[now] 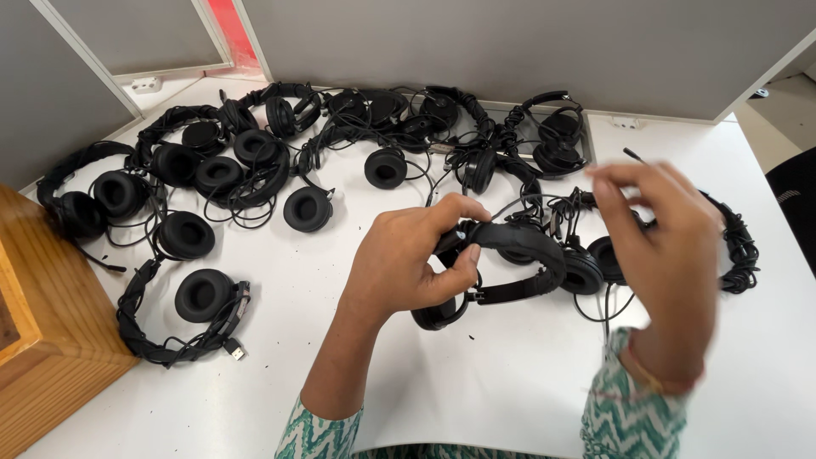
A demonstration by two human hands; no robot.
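Observation:
My left hand [412, 259] grips a black headset [518, 246] by one end of its headband, just above the white table [476, 374]. One ear cup of it shows below my fingers. My right hand [667, 246] hovers blurred to the right of that headset, fingers loosely bent near its thin black cable [523, 200]; whether it pinches the cable I cannot tell.
Several black headsets with tangled cables lie along the back [382, 127] and the left side [183, 310] of the table. Another tangled one lies at the right [738, 246]. A wooden box [42, 340] stands at the left edge. Grey partition panels [510, 42] close the back.

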